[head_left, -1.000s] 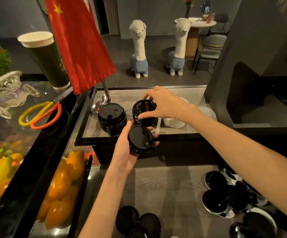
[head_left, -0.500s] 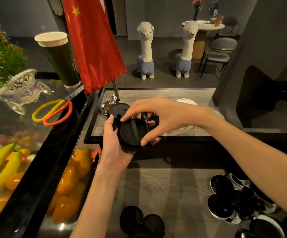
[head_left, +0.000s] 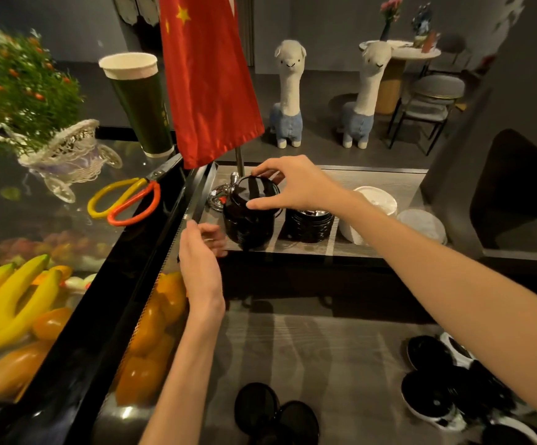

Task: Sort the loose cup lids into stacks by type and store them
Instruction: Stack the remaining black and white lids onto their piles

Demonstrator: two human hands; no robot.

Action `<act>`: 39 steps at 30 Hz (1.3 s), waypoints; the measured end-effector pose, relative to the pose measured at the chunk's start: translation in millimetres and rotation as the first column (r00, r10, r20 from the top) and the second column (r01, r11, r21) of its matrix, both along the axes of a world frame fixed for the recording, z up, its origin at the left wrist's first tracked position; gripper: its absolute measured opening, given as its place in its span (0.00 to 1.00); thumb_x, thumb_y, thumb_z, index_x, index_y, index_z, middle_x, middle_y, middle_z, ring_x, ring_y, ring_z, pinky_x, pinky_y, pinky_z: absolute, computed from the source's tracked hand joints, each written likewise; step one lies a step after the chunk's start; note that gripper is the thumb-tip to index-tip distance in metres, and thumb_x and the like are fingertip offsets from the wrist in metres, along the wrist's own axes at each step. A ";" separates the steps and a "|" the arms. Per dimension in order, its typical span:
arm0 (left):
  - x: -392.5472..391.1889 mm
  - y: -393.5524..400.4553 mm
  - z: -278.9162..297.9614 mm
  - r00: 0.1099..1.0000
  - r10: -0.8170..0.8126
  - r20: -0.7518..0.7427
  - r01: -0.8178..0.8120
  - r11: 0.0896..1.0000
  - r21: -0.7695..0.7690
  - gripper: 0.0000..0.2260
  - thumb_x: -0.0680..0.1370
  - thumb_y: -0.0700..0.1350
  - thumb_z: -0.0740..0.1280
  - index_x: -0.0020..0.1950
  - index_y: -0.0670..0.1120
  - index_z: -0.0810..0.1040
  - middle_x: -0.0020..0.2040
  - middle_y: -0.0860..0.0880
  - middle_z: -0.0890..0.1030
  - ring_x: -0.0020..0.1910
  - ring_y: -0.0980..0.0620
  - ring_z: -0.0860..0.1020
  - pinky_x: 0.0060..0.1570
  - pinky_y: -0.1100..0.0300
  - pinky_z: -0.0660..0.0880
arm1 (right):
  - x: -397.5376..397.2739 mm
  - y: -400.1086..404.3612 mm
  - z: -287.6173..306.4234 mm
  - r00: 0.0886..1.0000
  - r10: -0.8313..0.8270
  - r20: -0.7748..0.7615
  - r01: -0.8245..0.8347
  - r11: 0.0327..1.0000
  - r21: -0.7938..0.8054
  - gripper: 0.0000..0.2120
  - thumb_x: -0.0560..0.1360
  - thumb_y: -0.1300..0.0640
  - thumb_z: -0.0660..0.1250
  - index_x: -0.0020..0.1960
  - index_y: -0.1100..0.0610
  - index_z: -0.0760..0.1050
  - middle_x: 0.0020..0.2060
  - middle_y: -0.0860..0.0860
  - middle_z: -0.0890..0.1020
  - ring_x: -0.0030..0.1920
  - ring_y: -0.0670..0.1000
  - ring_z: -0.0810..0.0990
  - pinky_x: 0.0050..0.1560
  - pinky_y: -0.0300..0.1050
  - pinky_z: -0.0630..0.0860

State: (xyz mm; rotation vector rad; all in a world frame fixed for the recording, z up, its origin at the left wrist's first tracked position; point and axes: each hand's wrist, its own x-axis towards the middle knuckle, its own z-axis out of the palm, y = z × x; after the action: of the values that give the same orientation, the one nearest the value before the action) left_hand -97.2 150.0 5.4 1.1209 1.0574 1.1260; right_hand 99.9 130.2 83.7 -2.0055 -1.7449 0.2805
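Right hand [head_left: 296, 184] is seen pinching the topmost black lid [head_left: 254, 191] by its rim, thumb at the near side and fingers curled over the far side, so that it is held on top of the left black stack [head_left: 249, 220] at the near left corner of the raised shelf [head_left: 382, 178]. Left hand [head_left: 201, 252] is held just beside that stack's base with loosely bent fingers, gripping nothing that can be made out. A second black stack [head_left: 308, 221] is set just to the right, then white lids [head_left: 373, 203]. If the lid is released off-centre, the tall stack could be tipped toward the shelf's near edge or against the flag pole base [head_left: 220, 195] close behind it. More loose black lids [head_left: 434, 390] remain on the lower counter [head_left: 341, 348], near its right edge; mixed types could be stacked wrongly in the dim light.
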 end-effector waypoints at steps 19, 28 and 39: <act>7.2 22.6 -28.5 0.942 -0.279 -0.189 0.281 0.960 -0.016 0.27 0.85 0.64 0.45 0.79 0.58 0.67 0.79 0.52 0.68 0.79 0.51 0.63 0.80 0.44 0.58 | -15.4 19.4 -14.6 0.995 0.022 0.101 -0.010 0.993 -0.115 0.36 0.71 0.37 0.77 0.72 0.54 0.76 0.66 0.51 0.79 0.65 0.50 0.77 0.58 0.39 0.70; -28.2 -15.1 -42.9 0.986 -0.051 -0.159 0.103 0.935 0.339 0.16 0.86 0.51 0.55 0.64 0.46 0.78 0.60 0.51 0.81 0.61 0.56 0.79 0.63 0.58 0.76 | -38.3 -45.1 -37.8 0.993 -0.060 -0.101 0.090 0.941 0.325 0.17 0.78 0.47 0.74 0.63 0.52 0.80 0.57 0.47 0.81 0.54 0.43 0.81 0.51 0.31 0.75; -100.3 -76.4 -236.7 0.372 -0.526 -0.765 0.782 0.622 -0.048 0.23 0.72 0.33 0.70 0.66 0.47 0.79 0.62 0.46 0.80 0.62 0.45 0.80 0.65 0.48 0.76 | -95.0 -197.8 -281.1 0.949 -0.158 -0.274 -0.019 0.837 -0.547 0.21 0.74 0.58 0.78 0.65 0.50 0.78 0.61 0.50 0.81 0.62 0.51 0.80 0.64 0.51 0.77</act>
State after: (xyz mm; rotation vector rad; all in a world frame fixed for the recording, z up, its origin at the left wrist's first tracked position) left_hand -197.5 73.6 -231.3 2.1507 0.8077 0.1142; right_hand 4.9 -67.6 -197.4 -2.2356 -1.4893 1.1179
